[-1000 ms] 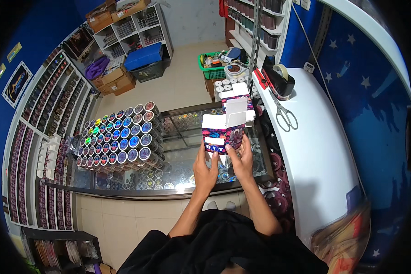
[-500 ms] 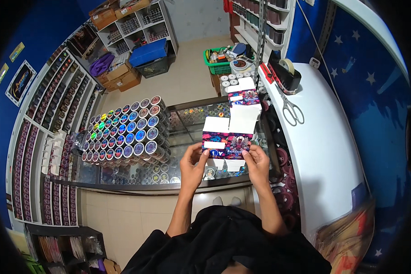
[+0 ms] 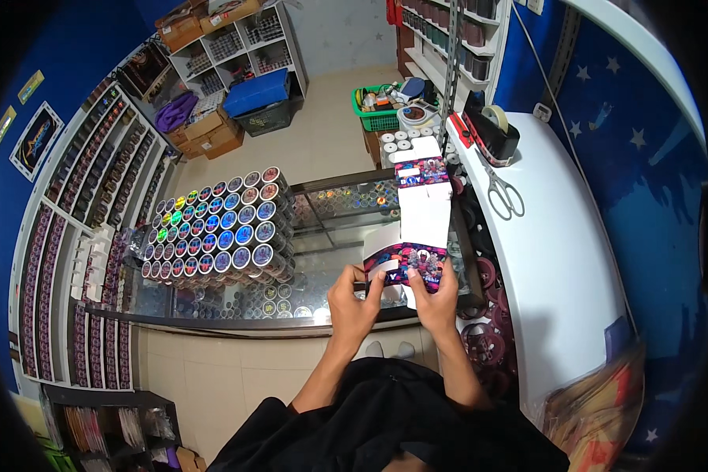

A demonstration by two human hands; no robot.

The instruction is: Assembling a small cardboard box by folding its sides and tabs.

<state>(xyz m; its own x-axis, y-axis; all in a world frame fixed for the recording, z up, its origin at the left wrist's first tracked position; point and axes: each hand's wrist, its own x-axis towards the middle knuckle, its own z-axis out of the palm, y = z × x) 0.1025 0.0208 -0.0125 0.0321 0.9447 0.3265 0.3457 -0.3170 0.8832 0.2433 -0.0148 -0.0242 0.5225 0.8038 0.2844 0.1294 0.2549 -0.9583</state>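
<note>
Between my two hands is an unfolded printed carton (image 3: 393, 258), patterned in red, blue and purple with white flaps. My left hand (image 3: 355, 297) grips its left part, thumb on the printed face. On its right part, my right hand (image 3: 434, 295) closes with the thumb pressed near the middle. The carton bends between them, its left panel tilted. Just beyond lies a stack of similar flat cartons (image 3: 425, 214), white flaps showing, on the glass counter. To the left, rows of stacked round spools (image 3: 212, 224) with shiny labelled tops stand on the glass counter (image 3: 346, 245).
On the white table (image 3: 562, 259) at right lie scissors (image 3: 505, 197) and a tape dispenser (image 3: 492, 134). Behind the counter stand a green basket (image 3: 379, 119) and a blue-lidded bin (image 3: 258, 98). Shelves of small goods (image 3: 94, 157) line the left wall.
Both hands have drawn closer together and slightly lower, the left one moving right. The carton has gone from flat to bent between them.
</note>
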